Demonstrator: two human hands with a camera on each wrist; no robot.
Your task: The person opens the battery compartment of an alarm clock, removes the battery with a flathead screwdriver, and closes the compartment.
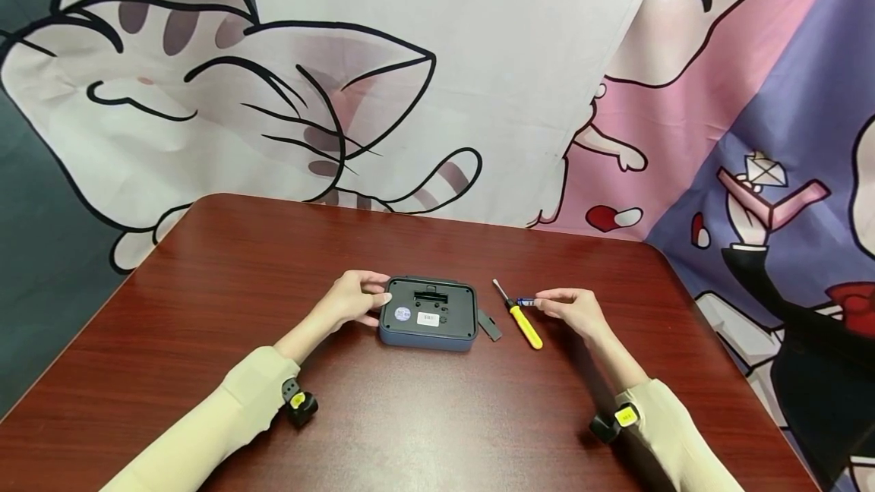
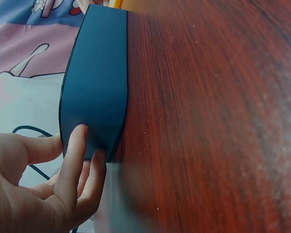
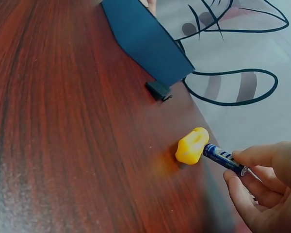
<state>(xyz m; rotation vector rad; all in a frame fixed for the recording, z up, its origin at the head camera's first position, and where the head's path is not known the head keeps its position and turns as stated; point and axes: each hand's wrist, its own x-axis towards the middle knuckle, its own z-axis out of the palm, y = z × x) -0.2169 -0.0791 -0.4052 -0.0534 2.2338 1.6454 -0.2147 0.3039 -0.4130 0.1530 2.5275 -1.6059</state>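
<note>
Battery (image 1: 525, 301), slim and blue, sits pinched between thumb and fingers of the right hand (image 1: 573, 308), right of centre in the head view. Over at the middle of the frame I see the left hand (image 1: 351, 297) gripping the left end of a blue-and-black device (image 1: 429, 311), thumb on its top edge, fingers along the side. A recessed slot (image 1: 431, 297) shows in its dark face. Just right of it lies a small dark piece (image 1: 489, 325), then a yellow-handled screwdriver (image 1: 525, 325), slanting on the bench (image 1: 410, 416) near the battery's end.
</note>
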